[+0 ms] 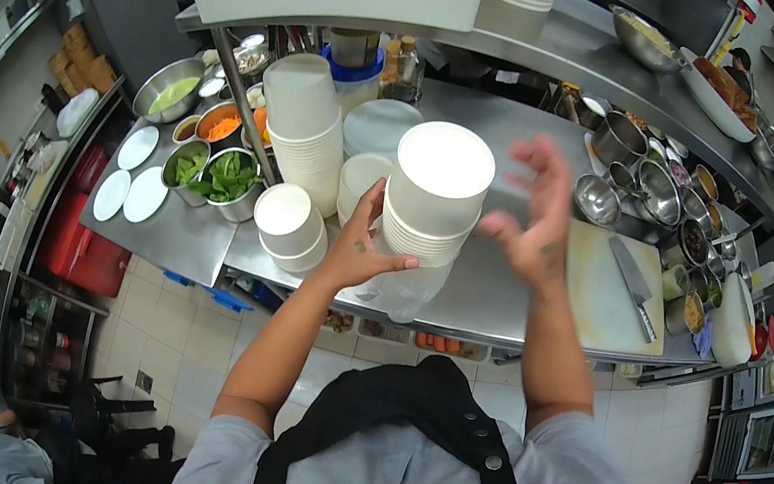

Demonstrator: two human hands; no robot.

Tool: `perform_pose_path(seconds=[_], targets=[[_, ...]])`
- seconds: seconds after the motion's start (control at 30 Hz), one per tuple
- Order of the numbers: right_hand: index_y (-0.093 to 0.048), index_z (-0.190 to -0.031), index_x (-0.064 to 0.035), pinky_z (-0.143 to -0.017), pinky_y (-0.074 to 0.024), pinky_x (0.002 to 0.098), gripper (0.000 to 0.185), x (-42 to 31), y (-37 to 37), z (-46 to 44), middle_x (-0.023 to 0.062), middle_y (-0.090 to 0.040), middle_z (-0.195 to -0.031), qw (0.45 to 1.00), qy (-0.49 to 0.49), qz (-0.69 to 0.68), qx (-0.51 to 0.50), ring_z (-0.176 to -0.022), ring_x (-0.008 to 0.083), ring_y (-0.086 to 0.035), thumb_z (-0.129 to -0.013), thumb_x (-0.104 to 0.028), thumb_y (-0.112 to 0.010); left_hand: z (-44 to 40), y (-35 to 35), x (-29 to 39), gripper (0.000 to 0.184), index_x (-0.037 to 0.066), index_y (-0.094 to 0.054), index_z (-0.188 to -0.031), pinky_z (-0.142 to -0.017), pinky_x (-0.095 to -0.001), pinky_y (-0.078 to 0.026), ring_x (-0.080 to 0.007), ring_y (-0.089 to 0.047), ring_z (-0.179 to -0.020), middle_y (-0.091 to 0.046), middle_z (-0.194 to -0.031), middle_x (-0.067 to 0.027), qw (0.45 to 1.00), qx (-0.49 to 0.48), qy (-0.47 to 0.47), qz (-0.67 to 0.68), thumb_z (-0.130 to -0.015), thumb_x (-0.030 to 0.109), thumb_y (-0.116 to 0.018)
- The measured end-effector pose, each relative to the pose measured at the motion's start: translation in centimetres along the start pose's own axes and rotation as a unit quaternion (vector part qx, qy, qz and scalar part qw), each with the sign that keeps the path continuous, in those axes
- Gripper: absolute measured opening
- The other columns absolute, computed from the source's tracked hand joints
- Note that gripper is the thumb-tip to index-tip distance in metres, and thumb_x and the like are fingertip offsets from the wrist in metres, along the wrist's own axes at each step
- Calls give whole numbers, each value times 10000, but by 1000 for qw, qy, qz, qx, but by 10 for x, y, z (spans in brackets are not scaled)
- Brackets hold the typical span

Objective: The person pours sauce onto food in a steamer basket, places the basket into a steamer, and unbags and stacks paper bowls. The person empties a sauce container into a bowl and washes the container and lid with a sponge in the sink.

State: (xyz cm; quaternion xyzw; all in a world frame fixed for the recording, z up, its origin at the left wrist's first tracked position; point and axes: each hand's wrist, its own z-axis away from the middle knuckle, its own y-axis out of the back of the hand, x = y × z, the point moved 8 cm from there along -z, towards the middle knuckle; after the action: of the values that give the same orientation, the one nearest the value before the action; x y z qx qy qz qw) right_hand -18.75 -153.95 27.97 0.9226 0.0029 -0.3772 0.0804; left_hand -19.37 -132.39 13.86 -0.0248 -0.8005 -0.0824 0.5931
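Observation:
A stack of upside-down white paper tubs (436, 199) stands in front of me, several rims showing at its lower end. My left hand (361, 252) is wrapped around the near left side of the stack, thumb across the front. To the right of it, apart from the tubs, my right hand (536, 210) is raised with its fingers spread and slightly blurred. Clear plastic (411, 292) shows below the stack. A shorter pair of white tubs (291, 227) stands left of my left hand, and behind it rises a taller stack of translucent containers (305, 123).
On the right, a knife (636, 287) lies on a white cutting board (590, 300), with several metal bowls beyond. At left are bowls of greens (228, 178) and white lids (147, 194). A metal shelf (577, 64) overhangs the back. Another person (19, 457) is at lower left.

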Motion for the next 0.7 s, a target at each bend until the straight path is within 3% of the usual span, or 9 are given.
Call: perform_pose_path(seconds=[0.1, 0.13, 0.3, 0.4, 0.53, 0.63, 0.7], targets=[[-195, -1480, -27, -1091, -355, 450, 1215, 85, -34, 70, 232, -359, -1443, 970, -220, 40, -93, -1318, 357, -417, -558, -372, -908, -1, -5, -33, 1207, 29, -181, -1495, -1142, -455, -258, -316, -281, -1408, -289, -1513, -182, 997, -63, 30, 15, -572, 257, -925], [-193, -1479, -21, -1098, -346, 449, 1225, 96, -40, 83, 236, -355, -1449, 965, -234, 44, -107, -1330, 359, -403, -551, -375, -909, 0, -6, -38, 1179, 28, -229, -1483, -1137, -433, -272, -276, -312, -1392, -337, -1496, -151, 997, -63, 44, 8, -555, 222, -929], [-194, -1479, -22, -1122, -314, 433, 1249, 146, -54, 119, 231, -376, -1447, 943, -293, 27, -156, -1349, 369, -379, -527, -389, -914, 12, -13, -85, 1200, 37, -227, -1485, -1140, -413, -272, -283, -327, -1388, -379, -1473, -153, 992, -86, 82, -39, -532, 228, -931], [-196, -1481, -32, -1138, -291, 429, 1256, 171, -65, 143, 218, -397, -1438, 920, -318, 29, -228, -1357, 369, -369, -516, -388, -917, 22, -16, -107, 1216, 38, -216, -1489, -1144, -419, -267, -292, -318, -1395, -371, -1480, -160, 989, -98, 91, -62, -525, 234, -931], [-187, -1484, -42, -1147, -275, 431, 1290, 164, -64, 136, 205, -363, -1461, 931, -292, 41, -217, -1381, 341, -334, -482, -366, -932, 27, -14, -102, 1247, 44, -174, -1501, -1150, -432, -263, -322, -309, -1399, -338, -1497, -182, 969, -116, 79, -201, -526, 227, -930], [-164, -1492, -43, -1142, -290, 433, 1330, 134, -49, 110, 188, -352, -1469, 957, -240, 60, -150, -1385, 322, -329, -452, -317, -947, 15, 6, -51, 1259, 50, -146, -1507, -1155, -451, -252, -336, -296, -1405, -321, -1502, -192, 996, 19, 2, -90, -530, 202, -926], [-144, -1498, -47, -1144, -289, 437, 1358, 124, -48, 94, 188, -338, -1478, 958, -225, 74, -159, -1390, 324, -321, -440, -327, -949, 2, 0, -25, 1262, 48, -138, -1508, -1158, -460, -241, -333, -299, -1405, -323, -1501, -189, 998, -36, 34, -46, -531, 189, -924]])
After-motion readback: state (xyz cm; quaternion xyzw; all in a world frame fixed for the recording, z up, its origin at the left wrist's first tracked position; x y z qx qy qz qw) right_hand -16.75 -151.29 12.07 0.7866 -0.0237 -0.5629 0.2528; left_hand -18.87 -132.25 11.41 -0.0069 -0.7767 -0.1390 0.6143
